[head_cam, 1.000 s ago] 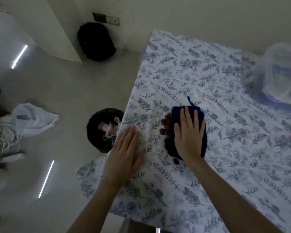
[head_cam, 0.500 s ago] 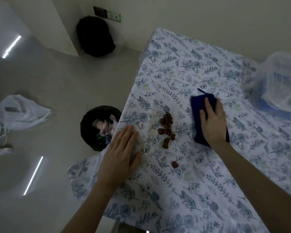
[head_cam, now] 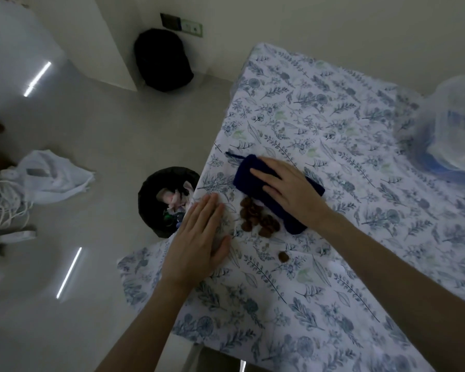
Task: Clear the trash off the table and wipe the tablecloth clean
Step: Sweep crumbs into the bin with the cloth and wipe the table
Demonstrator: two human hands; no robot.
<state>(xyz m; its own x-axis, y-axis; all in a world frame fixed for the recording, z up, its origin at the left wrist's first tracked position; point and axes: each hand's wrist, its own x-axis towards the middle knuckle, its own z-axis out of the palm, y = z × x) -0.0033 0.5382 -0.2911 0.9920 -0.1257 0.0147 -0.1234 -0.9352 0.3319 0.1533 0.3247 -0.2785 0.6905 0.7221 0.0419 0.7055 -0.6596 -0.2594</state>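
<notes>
both your hands are flat, fingers together: right hand [head_cam: 293, 191] sweeps cloth [head_cam: 246, 174] and crumbs [head_cam: 258, 218] toward the bin [head_cam: 151, 189], left hand [head_cam: 196, 242] pins the tablecloth [head_cam: 320, 108] beside it; catch the stray crumb [head_cam: 283, 256].

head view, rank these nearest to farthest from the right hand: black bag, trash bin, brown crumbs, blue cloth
1. blue cloth, pressed under the right hand.
2. brown crumbs, just left of the cloth.
3. trash bin, lower down, farther left.
4. black bag, far off at upper left.
</notes>
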